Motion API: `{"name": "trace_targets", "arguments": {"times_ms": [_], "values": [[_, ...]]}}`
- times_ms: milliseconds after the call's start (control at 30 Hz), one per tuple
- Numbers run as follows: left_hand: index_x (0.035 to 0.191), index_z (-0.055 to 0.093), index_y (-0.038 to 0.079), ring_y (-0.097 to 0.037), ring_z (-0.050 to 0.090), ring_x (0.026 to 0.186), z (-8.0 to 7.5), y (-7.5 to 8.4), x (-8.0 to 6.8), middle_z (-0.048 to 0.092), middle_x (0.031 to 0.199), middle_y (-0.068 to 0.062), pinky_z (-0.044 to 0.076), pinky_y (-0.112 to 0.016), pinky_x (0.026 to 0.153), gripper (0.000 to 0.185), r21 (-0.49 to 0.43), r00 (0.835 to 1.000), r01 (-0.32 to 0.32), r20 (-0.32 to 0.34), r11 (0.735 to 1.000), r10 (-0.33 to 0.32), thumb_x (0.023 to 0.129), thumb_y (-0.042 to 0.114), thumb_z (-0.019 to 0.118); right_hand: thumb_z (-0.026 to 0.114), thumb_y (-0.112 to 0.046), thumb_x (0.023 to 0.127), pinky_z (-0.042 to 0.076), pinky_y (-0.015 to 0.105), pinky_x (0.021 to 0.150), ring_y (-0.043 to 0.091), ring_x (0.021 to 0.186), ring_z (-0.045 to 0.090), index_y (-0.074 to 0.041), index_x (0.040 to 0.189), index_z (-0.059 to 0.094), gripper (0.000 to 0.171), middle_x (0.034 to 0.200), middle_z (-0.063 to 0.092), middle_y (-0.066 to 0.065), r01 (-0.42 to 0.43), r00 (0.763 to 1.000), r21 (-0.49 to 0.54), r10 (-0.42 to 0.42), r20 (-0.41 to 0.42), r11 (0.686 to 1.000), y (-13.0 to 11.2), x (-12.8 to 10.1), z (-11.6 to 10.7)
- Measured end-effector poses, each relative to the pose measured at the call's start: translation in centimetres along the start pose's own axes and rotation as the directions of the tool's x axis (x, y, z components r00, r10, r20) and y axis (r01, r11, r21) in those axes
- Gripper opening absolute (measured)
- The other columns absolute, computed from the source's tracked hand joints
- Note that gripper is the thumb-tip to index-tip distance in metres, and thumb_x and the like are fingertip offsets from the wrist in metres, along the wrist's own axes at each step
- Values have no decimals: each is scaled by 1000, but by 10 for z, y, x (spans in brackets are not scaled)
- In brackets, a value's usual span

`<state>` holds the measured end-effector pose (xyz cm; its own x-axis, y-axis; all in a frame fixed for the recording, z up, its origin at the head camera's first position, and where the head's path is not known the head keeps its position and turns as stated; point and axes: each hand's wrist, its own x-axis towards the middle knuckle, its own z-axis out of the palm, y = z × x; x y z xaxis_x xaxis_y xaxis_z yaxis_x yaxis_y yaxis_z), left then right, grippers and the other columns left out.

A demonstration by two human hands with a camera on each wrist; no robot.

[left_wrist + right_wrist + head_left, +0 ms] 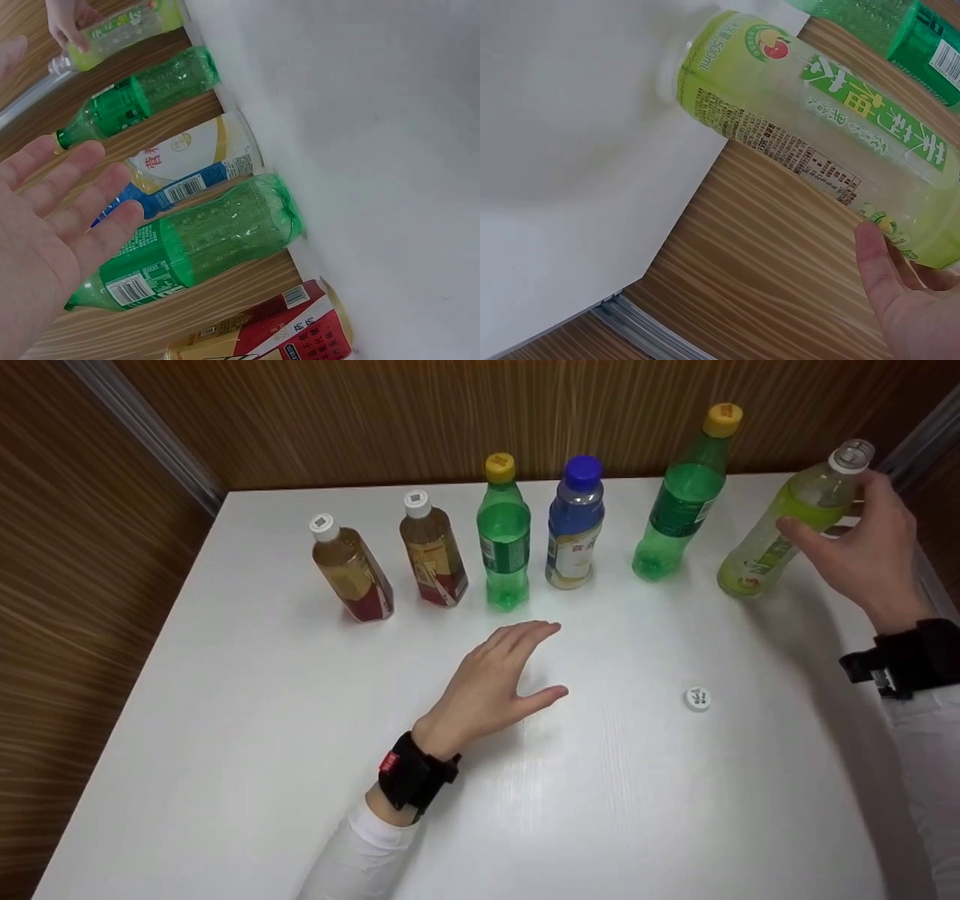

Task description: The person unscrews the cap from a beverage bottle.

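White table (pixel 225 780), right grip (pixel 862 547) around uncapped bottle (pixel 780 529)

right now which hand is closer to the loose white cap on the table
Left, though not by much. The left hand hovers open over the table to the left of the white cap. The right hand is up behind it, gripping the yellow-green bottle.

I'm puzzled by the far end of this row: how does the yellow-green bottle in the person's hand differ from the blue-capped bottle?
The yellow-green bottle has no cap on its neck; the blue-capped bottle is closed. The yellow-green bottle is held by the right hand; the blue-capped bottle stands untouched. The yellow-green bottle's drink is pale lime; the blue-capped bottle has a blue and white label. Both stand on the white table.
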<state>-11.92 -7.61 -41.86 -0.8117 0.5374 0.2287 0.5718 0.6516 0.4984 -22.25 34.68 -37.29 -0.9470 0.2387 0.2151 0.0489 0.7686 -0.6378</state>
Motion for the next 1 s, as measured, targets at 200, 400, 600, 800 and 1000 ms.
{"name": "trace_targets", "arguments": {"times_ms": [200,400,600,800,1000], "values": [[155,48,14,-22,53,146,0,0,0,57,155,-5,49,-41,118,72,-6,1000,14,10,1000,-14,97,47,73,68,-41,97,42,12,93,2,125,45,-16,161,34,76,157,45,20,-6,1000,-6,6,16,1000,-1,1,3],[154,49,14,-21,55,145,1,0,-1,59,153,-4,49,-39,118,70,-1,1000,-6,-9,1000,6,97,47,73,67,-42,97,41,11,90,-1,123,43,-17,161,33,77,157,45,20,-7,1000,5,7,23,1000,1,1,3],[153,50,14,-20,56,144,1,-1,0,60,152,-4,50,-38,117,70,15,1000,-18,-18,1000,18,97,47,73,69,-41,96,38,11,89,-7,120,40,-19,163,31,81,153,47,14,11,1000,28,-11,3,1000,1,0,2],[154,50,14,-21,55,144,1,0,0,59,153,-4,51,-40,116,70,11,1000,-11,-6,1000,11,97,47,73,70,-40,95,36,17,100,-9,126,37,-26,162,32,78,153,45,-4,16,997,34,-13,-75,999,-6,-4,-5],[154,50,14,-21,55,145,0,-1,0,59,154,-4,50,-41,116,70,-1,1000,-3,-6,1000,3,97,47,73,72,-32,93,30,15,111,4,138,44,-23,161,35,78,156,44,2,108,980,61,-95,-177,992,-18,-9,-16]]}}
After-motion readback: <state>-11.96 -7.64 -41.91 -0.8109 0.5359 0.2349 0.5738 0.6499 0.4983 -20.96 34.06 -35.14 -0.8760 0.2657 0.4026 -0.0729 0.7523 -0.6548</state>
